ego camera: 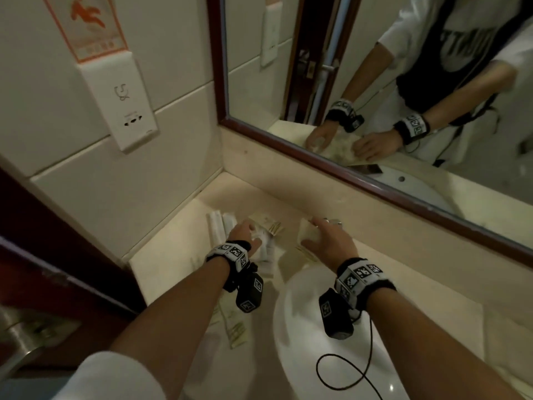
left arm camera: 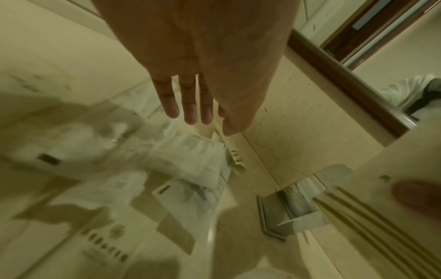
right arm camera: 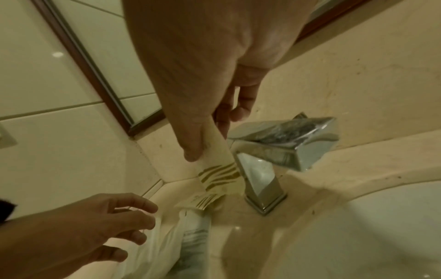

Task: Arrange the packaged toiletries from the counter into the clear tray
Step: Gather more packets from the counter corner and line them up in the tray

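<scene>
My right hand pinches a cream packet with gold stripes between thumb and fingers, lifted just left of the faucet. My left hand hovers with straight, spread fingers over a loose pile of white printed packets on the counter's back left corner, and holds nothing. The same pile lies under that palm in the left wrist view. Two white rolled packs lie against the wall. More cream packets lie nearer me, partly under my left forearm. I cannot make out a clear tray.
A chrome faucet stands right of the held packet, behind the white basin. The mirror's dark wooden frame runs along the back ledge. A tiled wall with a socket panel bounds the counter on the left.
</scene>
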The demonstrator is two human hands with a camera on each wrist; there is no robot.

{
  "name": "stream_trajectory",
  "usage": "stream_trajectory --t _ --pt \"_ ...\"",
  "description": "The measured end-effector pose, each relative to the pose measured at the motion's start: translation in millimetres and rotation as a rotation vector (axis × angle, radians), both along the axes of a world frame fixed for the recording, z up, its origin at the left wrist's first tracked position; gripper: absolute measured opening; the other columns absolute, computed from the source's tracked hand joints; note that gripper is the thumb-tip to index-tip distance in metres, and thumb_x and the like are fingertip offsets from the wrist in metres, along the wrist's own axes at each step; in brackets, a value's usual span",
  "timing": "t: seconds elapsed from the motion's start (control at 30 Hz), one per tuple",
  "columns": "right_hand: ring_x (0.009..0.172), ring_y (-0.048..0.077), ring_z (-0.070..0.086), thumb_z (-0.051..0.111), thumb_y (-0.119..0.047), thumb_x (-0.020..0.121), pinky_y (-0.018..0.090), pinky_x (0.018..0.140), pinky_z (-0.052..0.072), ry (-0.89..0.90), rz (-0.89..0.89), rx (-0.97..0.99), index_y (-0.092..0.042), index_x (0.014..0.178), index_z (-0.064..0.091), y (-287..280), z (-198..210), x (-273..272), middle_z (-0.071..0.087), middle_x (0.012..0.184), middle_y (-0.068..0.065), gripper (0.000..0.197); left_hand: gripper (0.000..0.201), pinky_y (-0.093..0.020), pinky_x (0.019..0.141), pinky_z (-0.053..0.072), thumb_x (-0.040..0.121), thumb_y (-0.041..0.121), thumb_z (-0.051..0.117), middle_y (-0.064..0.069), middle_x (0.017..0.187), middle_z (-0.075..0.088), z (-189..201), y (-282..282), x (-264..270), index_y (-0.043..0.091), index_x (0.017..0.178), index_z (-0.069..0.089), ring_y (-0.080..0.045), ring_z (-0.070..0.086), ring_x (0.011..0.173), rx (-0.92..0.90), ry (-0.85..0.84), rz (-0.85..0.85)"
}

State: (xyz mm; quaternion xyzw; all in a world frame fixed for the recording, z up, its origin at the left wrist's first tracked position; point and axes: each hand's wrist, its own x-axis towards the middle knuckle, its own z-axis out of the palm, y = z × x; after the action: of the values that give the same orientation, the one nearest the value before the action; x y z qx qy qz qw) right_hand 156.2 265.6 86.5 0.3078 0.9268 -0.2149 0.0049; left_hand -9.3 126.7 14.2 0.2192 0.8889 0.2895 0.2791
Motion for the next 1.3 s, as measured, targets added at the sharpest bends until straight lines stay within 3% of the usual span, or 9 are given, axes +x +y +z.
stream_trajectory --t 0.17,0.3,0.47,0.77,0.87,1.0,1.13,1.23,1.3 --pt "0.098 0.033 0.061 0.064 -0.038 0.087 0.036 0.081 0.047 0.021 -0.069 -0.016 -0.023 0.128 0.048 19 0 7 0.061 0.113 0.015 0.046 0.048 -0.045 0.098 0.046 0.084 0.028 0.064 -0.016 0.126 0.054 -10 34 -8 0.017 0.127 0.044 -0.036 0.053 0.115 -0.093 0.055 0.013" --pt "0.103 0.034 0.060 0.062 -0.040 0.090 0.040 0.086 0.049 0.016 -0.082 -0.022 -0.022 0.132 0.047 28 1 4 0.063 0.115 0.015 0.048 0.057 -0.047 0.105 0.038 0.084 0.030 0.065 -0.018 0.136 0.043 -19 54 -16 0.024 0.135 0.040 -0.035 0.042 0.125 -0.143 0.054 0.076" --pt "0.095 0.033 0.063 0.063 -0.041 0.089 0.040 0.079 0.051 0.082 -0.044 -0.032 -0.022 0.124 0.050 36 -7 -10 0.067 0.108 0.011 0.042 0.058 -0.051 0.107 0.033 0.086 0.048 0.055 -0.020 0.139 0.038 -34 66 -29 0.029 0.137 0.037 -0.038 0.033 0.131 -0.227 0.083 0.029" --pt "0.087 0.032 0.064 0.063 -0.042 0.088 0.039 0.071 0.053 0.088 -0.008 -0.024 -0.022 0.119 0.050 37 -17 -36 0.068 0.101 0.012 0.039 0.046 -0.040 0.102 0.040 0.086 0.029 0.064 -0.016 0.136 0.042 -35 72 -45 0.010 0.127 0.056 -0.035 0.046 0.122 -0.247 0.100 0.022" --pt "0.087 0.032 0.063 0.062 -0.043 0.088 0.038 0.070 0.052 0.082 -0.001 -0.017 -0.022 0.119 0.049 37 -13 -40 0.068 0.101 0.012 0.040 0.039 -0.037 0.102 0.045 0.086 0.025 0.065 -0.013 0.133 0.050 -33 74 -53 0.007 0.119 0.061 -0.031 0.055 0.114 -0.164 0.047 0.054" --pt "0.092 0.033 0.064 0.062 -0.041 0.089 0.037 0.072 0.052 0.089 -0.003 -0.019 -0.021 0.123 0.049 35 -2 -42 0.068 0.107 0.012 0.042 0.029 -0.033 0.096 0.048 0.086 0.004 0.060 -0.020 0.121 0.062 -17 69 -54 -0.003 0.113 0.065 -0.033 0.061 0.109 0.017 0.038 0.113" --pt "0.099 0.032 0.063 0.063 -0.038 0.089 0.039 0.078 0.053 0.115 -0.010 -0.053 -0.019 0.126 0.050 33 12 -41 0.067 0.113 0.011 0.043 0.029 -0.032 0.087 0.048 0.084 -0.004 0.054 -0.020 0.114 0.066 5 58 -49 -0.002 0.110 0.067 -0.033 0.062 0.103 0.141 0.041 0.172" --pt "0.103 0.031 0.061 0.063 -0.036 0.089 0.041 0.083 0.052 0.129 -0.037 -0.058 -0.017 0.127 0.051 33 23 -37 0.065 0.117 0.010 0.044 0.034 -0.025 0.076 0.045 0.081 -0.010 0.047 -0.017 0.115 0.066 23 49 -45 0.002 0.106 0.067 -0.031 0.060 0.106 0.177 0.038 0.196" --pt "0.104 0.029 0.061 0.064 -0.037 0.088 0.040 0.084 0.053 0.142 -0.046 -0.068 -0.017 0.129 0.051 32 29 -33 0.065 0.119 0.009 0.047 0.036 -0.022 0.075 0.042 0.082 -0.010 0.044 -0.015 0.118 0.065 34 43 -39 0.004 0.103 0.069 -0.030 0.060 0.109 0.177 0.038 0.203"
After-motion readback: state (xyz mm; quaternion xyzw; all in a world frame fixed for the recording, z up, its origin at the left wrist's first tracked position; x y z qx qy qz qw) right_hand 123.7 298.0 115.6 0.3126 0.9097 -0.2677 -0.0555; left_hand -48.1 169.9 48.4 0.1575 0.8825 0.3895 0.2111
